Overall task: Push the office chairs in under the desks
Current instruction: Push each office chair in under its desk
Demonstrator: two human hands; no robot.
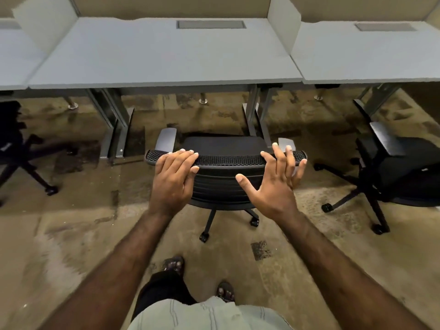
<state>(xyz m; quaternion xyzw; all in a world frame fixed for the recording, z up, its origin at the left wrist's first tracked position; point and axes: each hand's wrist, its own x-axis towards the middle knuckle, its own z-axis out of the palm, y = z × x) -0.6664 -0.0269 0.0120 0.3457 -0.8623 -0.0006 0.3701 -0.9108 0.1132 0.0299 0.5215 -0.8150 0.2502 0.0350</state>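
A black mesh-backed office chair [223, 160] stands in front of the middle grey desk [166, 55], its seat just short of the desk's front edge. My left hand [172, 177] lies flat on the left part of the backrest's top rim, fingers together and draped over it. Over the right part of the rim hovers my right hand [276, 179], fingers spread, holding nothing. Two grey armrests flank the seat.
A second black chair [390, 167] stands away from the right desk [371, 55]. A third chair [16, 148] shows at the left edge. Metal desk legs [119, 122] frame the gap under the middle desk. White dividers separate the desks. The floor is stained concrete.
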